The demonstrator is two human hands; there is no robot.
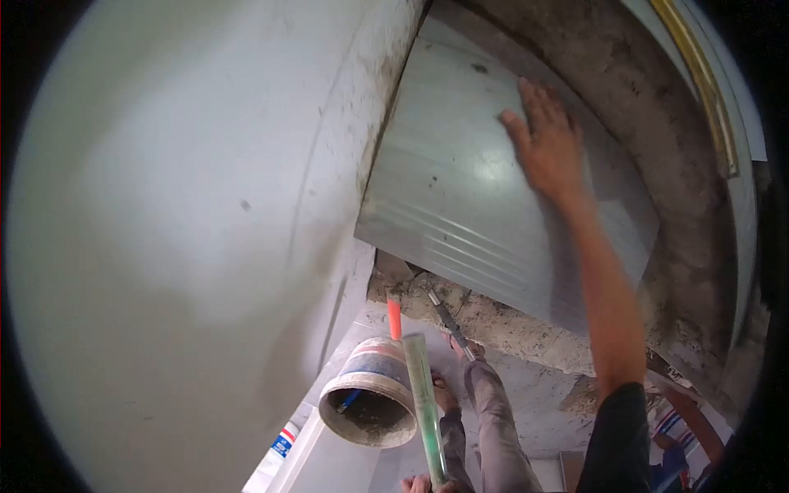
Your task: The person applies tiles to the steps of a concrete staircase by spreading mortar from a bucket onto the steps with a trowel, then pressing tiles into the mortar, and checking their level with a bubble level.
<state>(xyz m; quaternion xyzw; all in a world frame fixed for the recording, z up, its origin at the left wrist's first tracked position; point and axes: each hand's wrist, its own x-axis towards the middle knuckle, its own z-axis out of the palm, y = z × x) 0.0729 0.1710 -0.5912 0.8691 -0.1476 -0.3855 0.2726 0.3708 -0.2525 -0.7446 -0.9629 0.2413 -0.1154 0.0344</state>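
My right hand (551,148) lies flat on a glossy grey stair tile (468,164), its fingers stretched out and thumb apart. Several grooves run along the tile's near edge. At the bottom of the view, my left hand (417,484) is partly cut off, with its fingers closed around the lower end of a long, pale green bar (423,394). An orange-handled tool (394,318), its head in the mortar, stands just beyond the bar's top. Beside it, a grey and silver rod-like tool (449,322) leans against the rough step edge.
A mortar-stained bucket (367,394) stands left of the bar with something blue inside. A white wall (189,205) fills the left. Rough cement (686,164) borders the tile on the right. Trousered legs (496,411) are below; another person's arm (697,423) shows at lower right.
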